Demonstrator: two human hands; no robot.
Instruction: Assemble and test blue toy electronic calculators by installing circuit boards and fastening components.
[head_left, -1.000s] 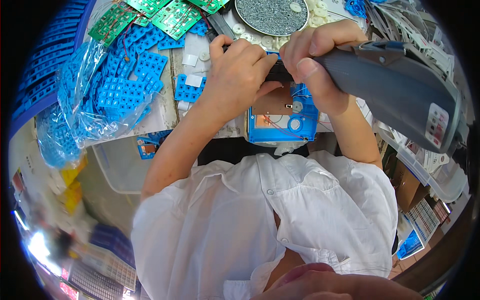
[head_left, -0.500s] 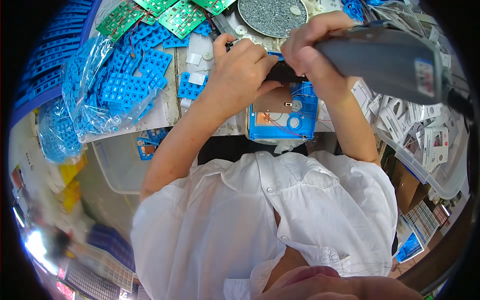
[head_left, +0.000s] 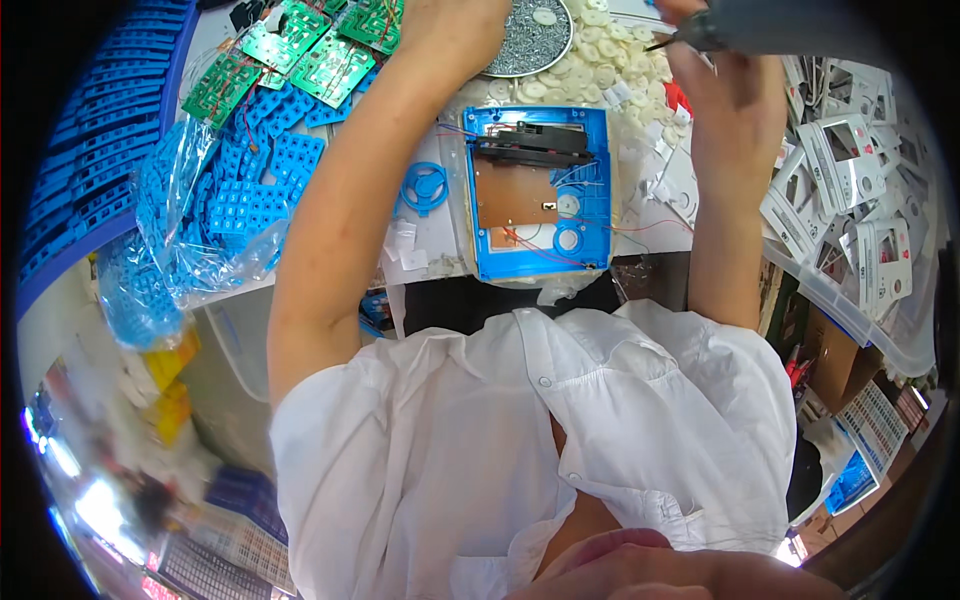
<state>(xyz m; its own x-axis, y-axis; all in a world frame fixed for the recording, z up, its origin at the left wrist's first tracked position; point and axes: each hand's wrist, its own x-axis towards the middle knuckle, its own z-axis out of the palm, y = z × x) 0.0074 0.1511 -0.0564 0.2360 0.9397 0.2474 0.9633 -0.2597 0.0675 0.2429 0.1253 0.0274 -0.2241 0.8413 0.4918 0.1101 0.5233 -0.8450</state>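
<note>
My left hand [head_left: 455, 35] reaches to the far edge of the view, beside a round dish of small screws [head_left: 525, 45]; its fingers are out of sight. Up at the right, my right hand [head_left: 735, 100] is closed around a dark grey electric screwdriver [head_left: 800, 30], its thin bit pointing left. Between my forearms lies an open blue plastic casing [head_left: 598, 200], which neither hand touches. Inside sit a brown circuit board [head_left: 510, 190], a long black part [head_left: 535, 145] near the far side, and thin wires.
Left of the casing lies a blue ring-shaped part [head_left: 425, 188]. Blue keypads [head_left: 245, 205] in clear plastic and green circuit boards [head_left: 330, 70] fill the left. Cream discs [head_left: 595, 45] spread beyond the casing. White panels [head_left: 840, 165] crowd a clear bin [head_left: 865, 340] on the right.
Both hands have left the casing. My left hand has moved farther away to the screw dish, while my right has lifted the screwdriver up and right. The black part inside now shows fully.
</note>
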